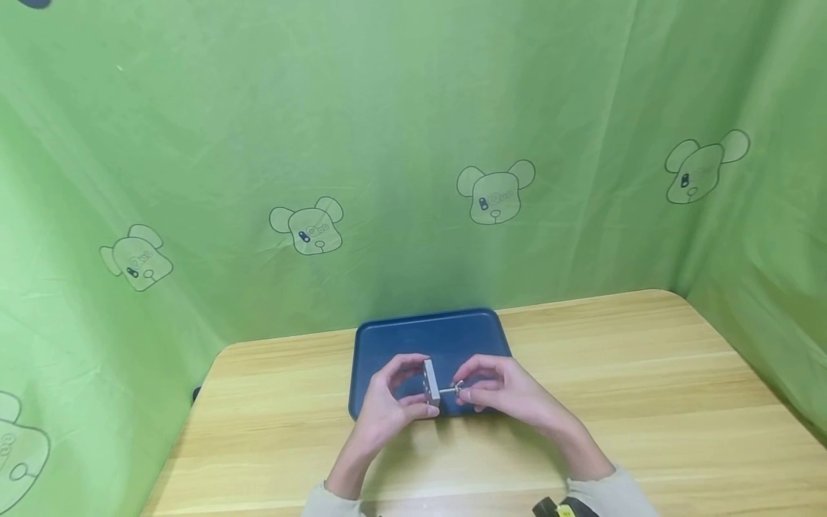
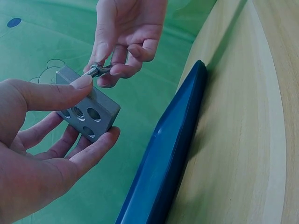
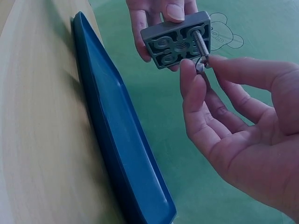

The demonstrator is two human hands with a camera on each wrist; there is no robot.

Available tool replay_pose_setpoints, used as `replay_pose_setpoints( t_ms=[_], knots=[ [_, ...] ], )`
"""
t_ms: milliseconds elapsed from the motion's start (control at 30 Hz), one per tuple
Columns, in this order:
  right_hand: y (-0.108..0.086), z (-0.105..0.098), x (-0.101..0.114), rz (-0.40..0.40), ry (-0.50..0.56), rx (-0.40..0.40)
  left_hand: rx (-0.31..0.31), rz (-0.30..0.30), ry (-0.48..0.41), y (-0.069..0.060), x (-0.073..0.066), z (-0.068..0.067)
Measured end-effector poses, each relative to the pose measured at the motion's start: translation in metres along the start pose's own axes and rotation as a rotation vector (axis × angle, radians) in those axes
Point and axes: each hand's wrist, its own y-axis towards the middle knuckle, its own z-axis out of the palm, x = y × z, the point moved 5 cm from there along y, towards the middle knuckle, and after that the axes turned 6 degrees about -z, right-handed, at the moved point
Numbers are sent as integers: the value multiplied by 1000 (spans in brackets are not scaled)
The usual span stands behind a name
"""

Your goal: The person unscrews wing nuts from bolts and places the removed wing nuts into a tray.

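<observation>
My left hand [image 1: 386, 408] grips a grey square block [image 2: 100, 105] by its edges, thumb on one side and fingers on the opposite one. Round holes pass through the block, and its other face [image 3: 180, 43] is ribbed and recessed. A threaded wing bolt [image 3: 200, 43] stands out from a corner of that ribbed face. The thumb and fingers of my right hand [image 1: 513, 391] pinch the bolt's winged head [image 3: 202, 65]. How deep the bolt's tip sits in the block is hidden. Both hands are held above the near part of a blue tray [image 1: 426, 337].
The shallow raised-rim tray lies on a light wooden table [image 1: 614, 373]. A green curtain [image 1: 400, 129] with printed bear heads surrounds the table's back and sides. A black object with a yellow label [image 1: 561, 508] shows by the right sleeve.
</observation>
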Motion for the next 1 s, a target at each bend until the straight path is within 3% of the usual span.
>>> replay_pose_setpoints(
  t_ms=[367, 1000],
  knots=[
    [1, -1, -1, 1, -36, -19, 0, -3, 4, 1, 0, 0],
    [-1, -2, -2, -3, 33, -18, 1, -4, -5, 0, 1, 1]
  ],
)
